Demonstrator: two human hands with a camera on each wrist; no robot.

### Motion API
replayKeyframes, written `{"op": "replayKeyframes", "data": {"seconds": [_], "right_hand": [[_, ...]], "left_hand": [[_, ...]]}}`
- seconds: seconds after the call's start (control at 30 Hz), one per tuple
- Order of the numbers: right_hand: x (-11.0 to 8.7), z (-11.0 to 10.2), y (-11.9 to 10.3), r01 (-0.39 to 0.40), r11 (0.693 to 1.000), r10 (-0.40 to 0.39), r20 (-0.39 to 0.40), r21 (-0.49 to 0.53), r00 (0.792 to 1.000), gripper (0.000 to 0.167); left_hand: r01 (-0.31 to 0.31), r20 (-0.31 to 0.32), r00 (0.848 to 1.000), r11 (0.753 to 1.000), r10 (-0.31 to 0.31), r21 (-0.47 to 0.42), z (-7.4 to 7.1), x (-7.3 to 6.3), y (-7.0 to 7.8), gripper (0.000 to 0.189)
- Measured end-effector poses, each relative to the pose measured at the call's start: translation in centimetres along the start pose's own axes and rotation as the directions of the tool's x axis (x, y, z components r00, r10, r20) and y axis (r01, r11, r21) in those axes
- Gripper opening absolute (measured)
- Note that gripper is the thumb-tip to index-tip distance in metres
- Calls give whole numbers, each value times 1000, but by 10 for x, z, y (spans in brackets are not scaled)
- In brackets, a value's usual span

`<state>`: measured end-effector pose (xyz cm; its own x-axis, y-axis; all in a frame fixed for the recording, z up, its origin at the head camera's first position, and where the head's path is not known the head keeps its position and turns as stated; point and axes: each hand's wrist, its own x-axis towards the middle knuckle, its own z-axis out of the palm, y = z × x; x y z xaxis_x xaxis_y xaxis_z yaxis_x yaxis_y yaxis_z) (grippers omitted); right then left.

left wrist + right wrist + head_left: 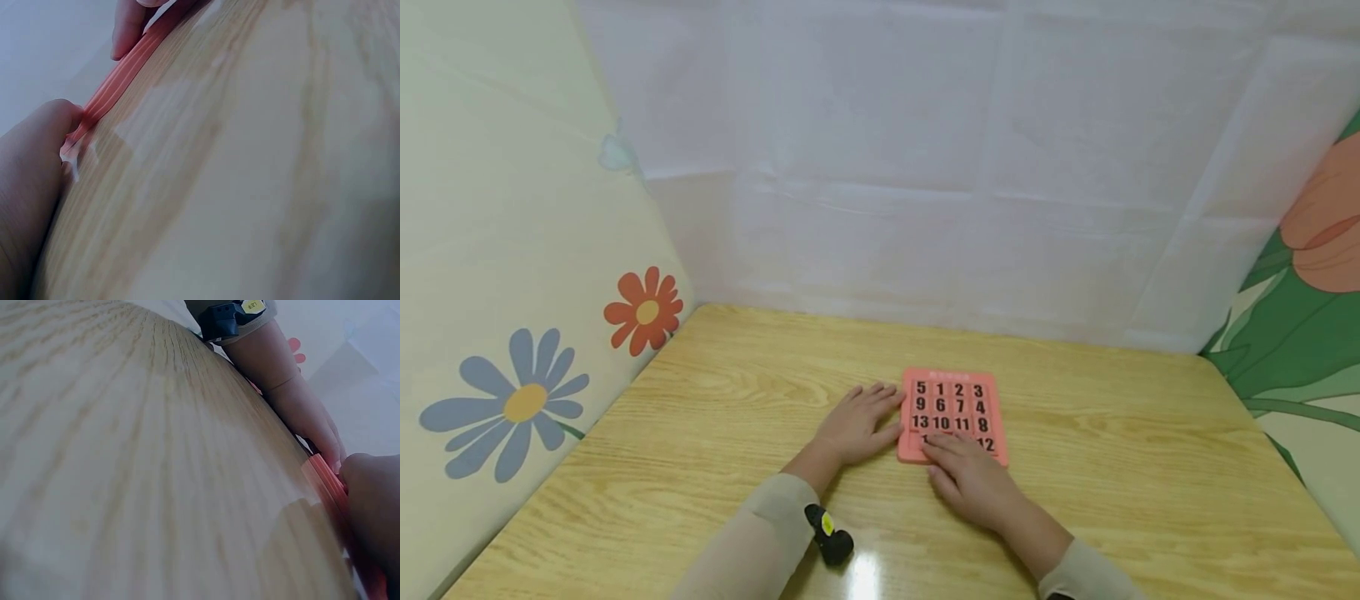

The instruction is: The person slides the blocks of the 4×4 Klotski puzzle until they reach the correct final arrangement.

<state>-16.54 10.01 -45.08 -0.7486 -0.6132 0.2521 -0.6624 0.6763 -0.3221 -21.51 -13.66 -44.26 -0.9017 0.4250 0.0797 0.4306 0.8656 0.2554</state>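
A pink sliding number puzzle [952, 406] lies flat on the wooden table, its black numbers facing up. The top rows read 5 1 2 3, 9 6 7 4 and 13 10 11 8. Along its left edge rests my left hand [856, 427], fingers extended and thumb against the side. My right hand [973, 479] reaches over the near edge with its fingertips on the bottom row. Those fingers hide the middle of that row; a 1 and a 12 show beside them. In the left wrist view, the puzzle's ridged side [128, 69] shows close to my left thumb [44, 134].
The wooden table [760, 358] extends around the puzzle. White sheeting [880, 183] hangs behind it, with flower-printed cloth [505, 267] on the left and more printed cloth [1315, 350] on the right. A black wrist device [831, 537] sits on the left sleeve.
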Motion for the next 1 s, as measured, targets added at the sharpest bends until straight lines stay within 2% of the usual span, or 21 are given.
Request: {"op": "replayKeyframes", "data": {"seconds": [0.4,1.0], "right_hand": [[-6,-1,6,-53,999,53,7,11,999,40],[-10,-5,10,-51,999,51,-16,2,999,38]], "left_hand": [[-4,-8,1000,1000,4,10,1,0,0,60],[9,2,1000,1000,-9,12,3,1,-1,62]]}}
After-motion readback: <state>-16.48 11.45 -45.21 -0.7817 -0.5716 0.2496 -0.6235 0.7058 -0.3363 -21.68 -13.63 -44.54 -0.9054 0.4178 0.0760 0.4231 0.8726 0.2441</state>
